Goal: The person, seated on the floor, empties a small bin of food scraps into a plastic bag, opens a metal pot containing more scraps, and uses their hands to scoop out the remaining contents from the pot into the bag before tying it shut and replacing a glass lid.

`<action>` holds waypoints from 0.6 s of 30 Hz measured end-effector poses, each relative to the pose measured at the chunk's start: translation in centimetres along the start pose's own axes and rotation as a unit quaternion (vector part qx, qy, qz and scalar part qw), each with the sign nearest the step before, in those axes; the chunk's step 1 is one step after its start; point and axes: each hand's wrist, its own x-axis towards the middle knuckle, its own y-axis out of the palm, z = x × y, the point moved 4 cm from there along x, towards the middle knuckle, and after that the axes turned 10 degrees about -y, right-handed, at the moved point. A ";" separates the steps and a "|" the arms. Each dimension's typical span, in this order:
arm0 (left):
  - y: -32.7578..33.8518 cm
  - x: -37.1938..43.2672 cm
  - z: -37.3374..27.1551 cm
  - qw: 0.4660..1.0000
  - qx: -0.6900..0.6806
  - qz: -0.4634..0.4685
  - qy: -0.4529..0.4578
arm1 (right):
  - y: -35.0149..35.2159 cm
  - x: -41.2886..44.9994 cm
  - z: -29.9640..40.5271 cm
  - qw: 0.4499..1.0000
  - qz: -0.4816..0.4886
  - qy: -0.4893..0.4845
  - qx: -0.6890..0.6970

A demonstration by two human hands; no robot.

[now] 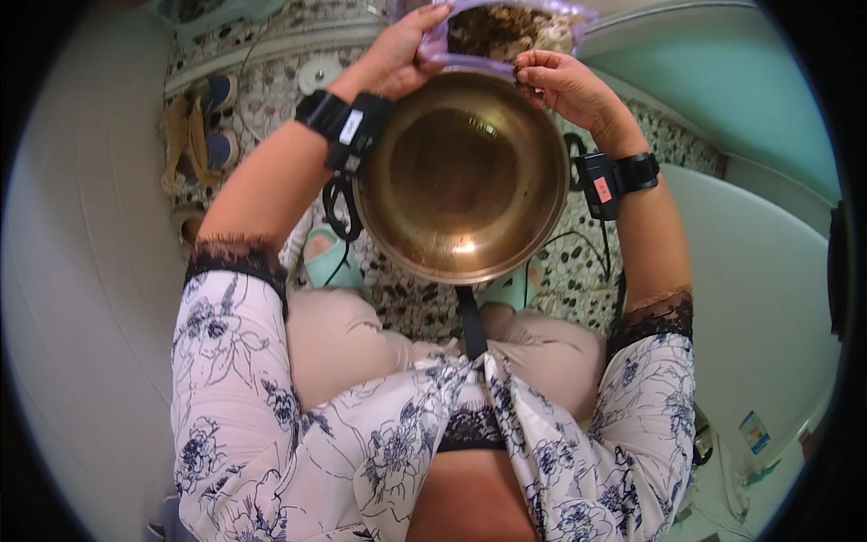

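Observation:
A wide metal pan (pixel 460 179) with a brassy, wet inner surface lies before me, its black handle (pixel 472 325) pointing towards my body. Just beyond its far rim is an open purple plastic bag (pixel 474 62) holding dark brown and pale scraps (pixel 504 30). My left hand (pixel 406 57) grips the bag's left edge. At the bag's near right corner, my right hand (pixel 559 85) has its fingertips pinched together, with dark brown matter on them; whether they also hold the bag's edge is unclear.
Black cables hang from the devices on both wrists, beside the pan. My feet in green slippers (pixel 332 261) are on the pebble-patterned floor (pixel 423 315). Shoes (pixel 220 149) stand at the left. A smooth pale curved surface (pixel 738 284) is at the right, and a pale wall (pixel 88 237) at the left.

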 end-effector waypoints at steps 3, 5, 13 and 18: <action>0.8 0.2 -0.8 0.997 0.030 -0.071 0.032 | -2.0 2.6 3.1 0.985 -0.107 -0.070 -0.113; 2.1 -0.2 -1.2 0.994 0.031 -0.099 0.028 | -1.4 3.8 4.9 0.949 -0.182 -0.116 -0.232; 5.1 -0.9 -2.4 0.994 0.018 -0.098 0.039 | -0.6 5.0 6.9 0.694 -0.219 -0.246 -0.640; 6.0 -0.7 -2.8 0.994 0.008 -0.104 0.034 | 1.4 4.2 6.8 0.642 -0.110 -0.434 -0.622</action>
